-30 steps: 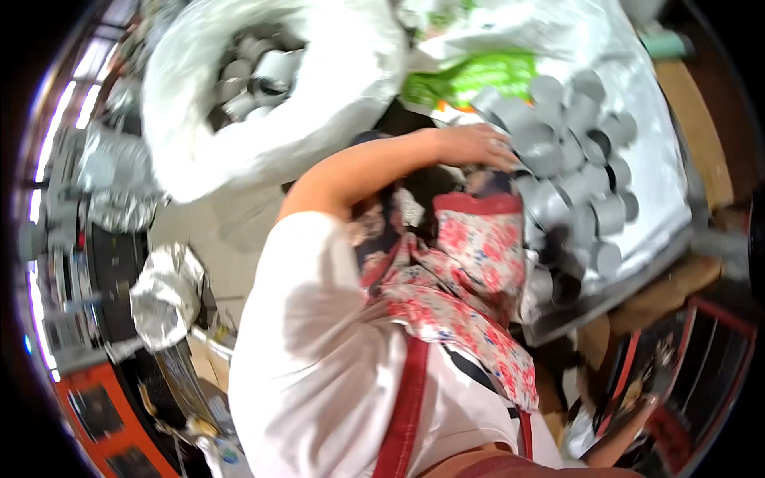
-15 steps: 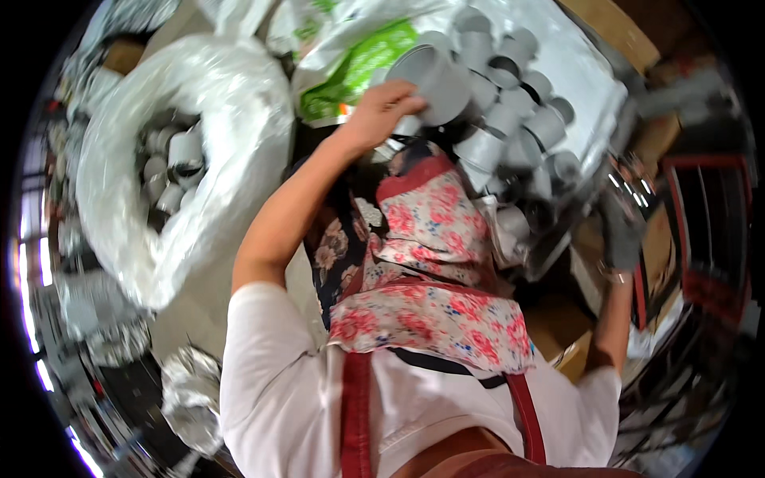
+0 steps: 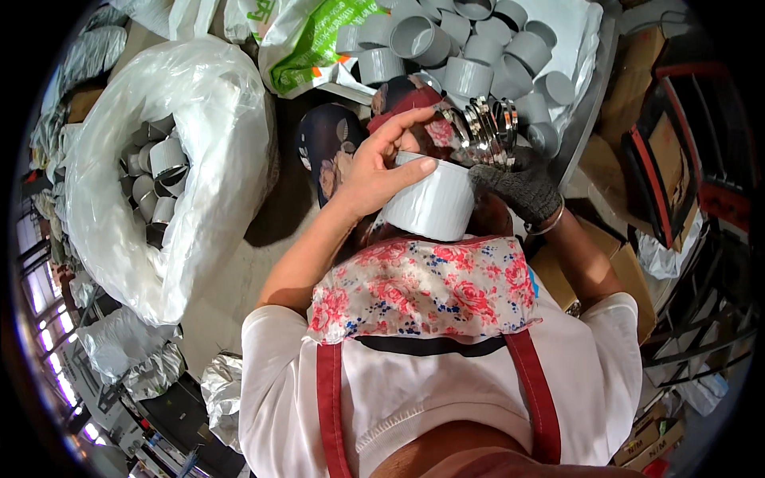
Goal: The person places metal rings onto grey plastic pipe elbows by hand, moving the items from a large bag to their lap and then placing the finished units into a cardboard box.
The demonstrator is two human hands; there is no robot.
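Over my lap, my left hand (image 3: 381, 169) grips a large light-grey plastic ring (image 3: 430, 203), a short, wide tube. Its thumb lies at the top rim and its fingers stretch over the far side. My right hand (image 3: 522, 185), in a dark knitted glove, is closed around several shiny metal bands (image 3: 482, 135) stacked loosely together. Its fingertips are beside the right edge of the grey ring, and whether they press on it I cannot tell. Just beyond my knees lies a pile of similar grey rings (image 3: 468, 78).
On the left stands a white plastic bag (image 3: 88, 183) with its mouth spread, holding grey rings, some with dark bands. A green and white sack (image 3: 319, 44) lies beyond my knees. Cardboard (image 3: 629, 88) and a black-and-red frame (image 3: 653, 187) stand on the right.
My left hand has brought the large grey ring from the pile back over my lap. My right hand has come in from the far right with the metal bands, up beside the ring.
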